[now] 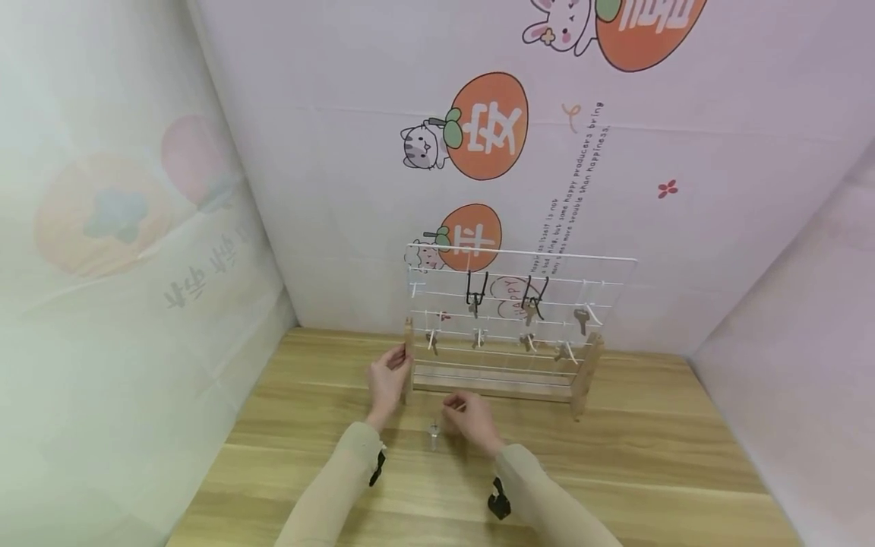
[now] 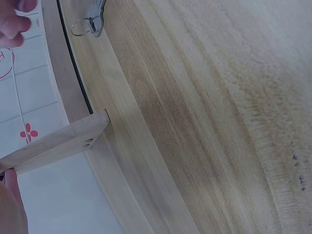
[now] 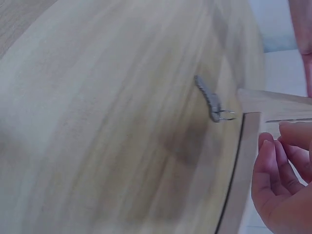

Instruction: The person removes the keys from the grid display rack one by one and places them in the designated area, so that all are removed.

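Note:
A white wire rack [image 1: 522, 256] on a wooden base stands at the back of the table. My left hand [image 1: 387, 377] grips its left wooden post [image 1: 409, 342]; in the left wrist view a finger [image 2: 13, 187] lies against that post [image 2: 63, 139]. A silver key [image 1: 434, 435] with a ring lies on the table in front of the rack, also seen as a key [image 3: 208, 100] in the right wrist view. Right of it, my right hand [image 1: 472, 420] hovers near the base with fingers loosely bent; the right hand [image 3: 285, 180] shows nothing between its fingertips.
Several keys hang on the rack from black and white hooks, including a key [image 1: 582, 319] at the upper right. A right wooden post [image 1: 585, 376] supports the other end. Printed white cloth [image 1: 342, 190] walls the table [image 1: 656, 456] at the back and sides.

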The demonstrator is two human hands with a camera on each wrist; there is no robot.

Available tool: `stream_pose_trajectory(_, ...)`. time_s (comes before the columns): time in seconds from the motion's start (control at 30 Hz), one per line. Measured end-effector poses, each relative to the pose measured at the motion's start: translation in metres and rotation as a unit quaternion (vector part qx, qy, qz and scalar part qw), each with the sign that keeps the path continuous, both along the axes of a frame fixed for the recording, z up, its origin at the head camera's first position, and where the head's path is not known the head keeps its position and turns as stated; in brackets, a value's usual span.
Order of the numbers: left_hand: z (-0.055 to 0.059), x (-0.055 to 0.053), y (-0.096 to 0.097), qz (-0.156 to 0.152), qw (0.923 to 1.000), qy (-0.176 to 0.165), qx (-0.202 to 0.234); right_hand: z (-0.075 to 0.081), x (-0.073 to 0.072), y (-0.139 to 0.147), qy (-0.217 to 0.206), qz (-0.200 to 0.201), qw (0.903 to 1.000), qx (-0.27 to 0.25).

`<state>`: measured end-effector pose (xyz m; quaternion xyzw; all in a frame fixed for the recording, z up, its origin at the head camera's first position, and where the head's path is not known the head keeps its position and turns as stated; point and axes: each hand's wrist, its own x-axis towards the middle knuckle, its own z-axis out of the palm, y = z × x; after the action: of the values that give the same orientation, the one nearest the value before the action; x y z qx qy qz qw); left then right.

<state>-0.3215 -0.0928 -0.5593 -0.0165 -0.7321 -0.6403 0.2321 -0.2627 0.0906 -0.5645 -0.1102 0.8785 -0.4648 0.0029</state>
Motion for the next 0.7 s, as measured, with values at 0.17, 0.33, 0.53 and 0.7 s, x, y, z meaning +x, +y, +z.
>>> stream_pose_trajectory(0.17,0.003,0.001,0.0,-0.003,0.9999,-0.01,0.012,0.019,0.0,0.002,0.028,-0.011,0.9995,-0.008)
stream_pose_trajectory(0.33,0.001,0.001,0.0,0.0,0.9998,-0.015,0.017,0.039,-0.004,0.006,0.039,-0.033,0.9984,-0.025)
stream_pose_trajectory(0.53,0.001,-0.001,0.0,0.003,0.9997,-0.013,0.02,0.07,-0.004,0.011,0.071,-0.052,0.995,-0.047)
stream_pose_trajectory(0.7,0.001,-0.001,0.001,-0.001,0.9996,-0.014,0.025,0.092,-0.001,0.016,0.09,-0.056,0.9923,-0.063)
